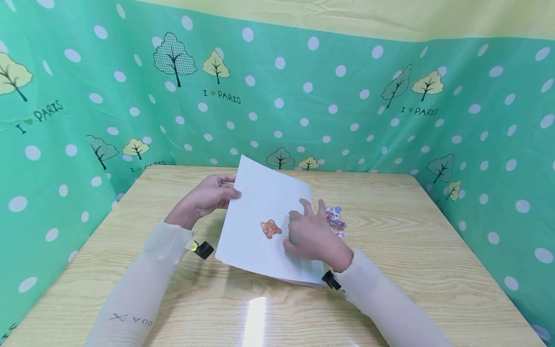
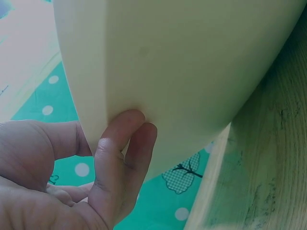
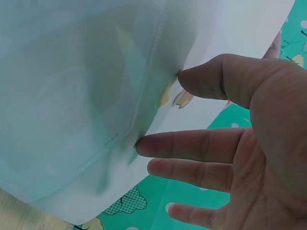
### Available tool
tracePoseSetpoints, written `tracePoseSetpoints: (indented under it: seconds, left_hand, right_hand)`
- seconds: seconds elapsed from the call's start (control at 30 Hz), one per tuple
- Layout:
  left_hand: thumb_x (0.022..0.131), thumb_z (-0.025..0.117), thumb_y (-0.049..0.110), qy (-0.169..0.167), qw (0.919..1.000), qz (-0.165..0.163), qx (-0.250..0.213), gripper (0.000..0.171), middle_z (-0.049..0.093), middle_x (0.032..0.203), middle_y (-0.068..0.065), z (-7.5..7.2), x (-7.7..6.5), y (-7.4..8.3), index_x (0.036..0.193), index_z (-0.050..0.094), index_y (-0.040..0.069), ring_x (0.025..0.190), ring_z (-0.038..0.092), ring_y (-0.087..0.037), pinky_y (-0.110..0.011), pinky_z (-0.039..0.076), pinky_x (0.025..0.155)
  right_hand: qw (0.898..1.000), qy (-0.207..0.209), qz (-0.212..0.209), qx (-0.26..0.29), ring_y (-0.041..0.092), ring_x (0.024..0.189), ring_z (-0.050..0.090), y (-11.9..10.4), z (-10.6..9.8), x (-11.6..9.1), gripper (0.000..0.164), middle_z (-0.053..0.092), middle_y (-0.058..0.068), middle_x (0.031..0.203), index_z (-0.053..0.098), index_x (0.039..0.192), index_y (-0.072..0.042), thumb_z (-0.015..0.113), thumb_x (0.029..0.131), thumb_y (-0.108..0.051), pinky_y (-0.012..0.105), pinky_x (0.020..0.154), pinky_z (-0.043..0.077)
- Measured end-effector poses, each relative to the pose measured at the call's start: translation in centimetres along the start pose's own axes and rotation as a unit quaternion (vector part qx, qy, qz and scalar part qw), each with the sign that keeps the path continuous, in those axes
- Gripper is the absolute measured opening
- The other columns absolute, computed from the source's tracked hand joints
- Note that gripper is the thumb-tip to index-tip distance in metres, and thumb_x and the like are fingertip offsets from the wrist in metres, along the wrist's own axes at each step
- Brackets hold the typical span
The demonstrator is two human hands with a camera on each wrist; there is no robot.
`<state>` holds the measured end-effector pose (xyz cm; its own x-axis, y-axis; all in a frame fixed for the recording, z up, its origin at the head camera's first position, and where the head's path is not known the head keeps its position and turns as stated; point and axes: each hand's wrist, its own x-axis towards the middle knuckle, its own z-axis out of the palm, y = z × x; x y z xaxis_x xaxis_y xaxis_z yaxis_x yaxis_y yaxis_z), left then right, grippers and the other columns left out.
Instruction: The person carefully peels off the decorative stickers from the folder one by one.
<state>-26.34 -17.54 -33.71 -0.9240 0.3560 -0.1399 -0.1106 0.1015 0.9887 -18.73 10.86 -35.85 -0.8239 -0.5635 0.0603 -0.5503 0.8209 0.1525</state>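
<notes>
A white folder [image 1: 256, 202] stands tilted over the table, its left edge raised. My left hand [image 1: 212, 195] pinches that edge, thumb on the front and fingers [image 2: 139, 139] against the back. A brown bear sticker [image 1: 270, 229] lies on its front. My right hand [image 1: 314, 236] spreads over the folder's right part. Its thumb and forefinger touch the surface, either side of a gap, where a translucent pocket [image 3: 72, 105] with a welded seam shows. Beside the thumb tip a small yellow patch [image 3: 165, 94] peeks out.
Several colourful stickers [image 1: 335, 219] lie in a small pile on the wooden table [image 1: 381, 207], just right of my right hand. A green dotted curtain [image 1: 277, 96] with printed trees surrounds the table's back and sides. Light glares on the table [image 1: 255, 318] near the front.
</notes>
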Motion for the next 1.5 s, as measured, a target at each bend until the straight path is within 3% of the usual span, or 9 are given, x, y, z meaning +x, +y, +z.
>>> tracePoseSetpoints:
  seconds: [0.2,0.37,0.5,0.73,0.97,1.17,1.3,1.5]
  left_hand:
    - [0.097,0.059,-0.006,-0.002,1.0,0.002,0.003,0.057,0.074,0.102,-0.004,0.1,0.0,0.0,0.149,0.038,-0.009,0.085,0.073,-0.015,-0.03,0.061,0.072]
    - [0.097,0.058,-0.006,0.001,1.0,0.001,0.007,0.056,0.074,0.099,-0.003,0.0,0.0,0.0,0.149,0.038,-0.008,0.084,0.073,-0.015,-0.03,0.061,0.072]
    - [0.097,0.057,-0.006,0.002,1.0,0.0,0.008,0.055,0.075,0.098,-0.001,0.0,-0.1,0.0,0.149,0.039,-0.008,0.083,0.073,-0.015,-0.029,0.06,0.071]
    - [0.097,0.058,-0.005,-0.001,0.9999,0.005,0.009,0.055,0.075,0.101,-0.003,-0.2,-0.1,-0.1,0.149,0.039,-0.009,0.085,0.073,-0.014,-0.03,0.061,0.073]
    - [0.098,0.057,-0.004,-0.004,0.9999,0.007,0.012,0.051,0.075,0.104,-0.005,-0.1,0.0,-0.1,0.146,0.043,-0.009,0.084,0.074,-0.015,-0.03,0.061,0.073]
    - [0.098,0.058,-0.004,-0.007,0.9999,0.007,0.008,0.052,0.075,0.103,-0.005,-0.2,-0.1,-0.1,0.146,0.042,-0.009,0.084,0.074,-0.016,-0.03,0.061,0.074]
    - [0.097,0.058,-0.004,-0.008,0.9999,0.006,0.005,0.051,0.075,0.102,-0.005,-0.2,-0.1,-0.1,0.146,0.042,-0.009,0.084,0.074,-0.016,-0.03,0.061,0.073]
    - [0.098,0.057,-0.004,-0.009,0.9999,0.007,0.003,0.05,0.075,0.101,-0.005,-0.2,-0.1,-0.1,0.145,0.044,-0.009,0.082,0.075,-0.016,-0.03,0.061,0.073]
  right_hand:
    - [1.0,0.011,-0.009,-0.006,0.048,0.14,0.036,0.0,0.2,0.1,0.042,0.068,0.007,0.128,0.059,0.053,-0.021,0.066,0.092,-0.035,0.082,0.103,0.025]
    - [1.0,0.018,0.001,0.012,0.047,0.141,0.036,0.1,-0.3,-0.1,0.022,0.067,0.008,0.131,0.074,0.07,-0.017,0.071,0.091,-0.026,0.082,0.105,0.024]
    - [0.999,0.016,0.006,0.037,0.046,0.141,0.037,0.2,-0.9,-0.3,0.013,0.067,0.008,0.132,0.077,0.079,-0.017,0.073,0.091,-0.02,0.08,0.107,0.024]
    - [0.997,-0.032,0.005,0.072,0.047,0.142,0.037,0.9,-1.9,-0.7,0.006,0.065,0.005,0.137,0.081,0.088,-0.022,0.077,0.089,-0.017,0.08,0.108,0.022]
    - [0.992,-0.071,0.041,0.093,0.049,0.144,0.032,2.3,-2.5,-1.0,0.017,0.06,0.007,0.143,0.08,0.102,-0.019,0.083,0.086,-0.02,0.08,0.109,0.019]
    - [0.993,-0.076,0.028,0.083,0.046,0.143,0.035,2.0,-2.1,-0.7,0.02,0.063,0.004,0.138,0.082,0.092,-0.022,0.08,0.088,-0.041,0.078,0.109,0.022]
    - [0.996,-0.064,0.018,0.065,0.044,0.143,0.037,1.5,-1.6,-0.6,0.016,0.066,0.001,0.134,0.08,0.082,-0.024,0.08,0.088,-0.039,0.078,0.109,0.023]
    - [0.998,-0.043,0.009,0.053,0.042,0.143,0.038,1.0,-0.9,-0.4,0.013,0.066,0.001,0.136,0.08,0.081,-0.025,0.08,0.089,-0.035,0.078,0.109,0.022]
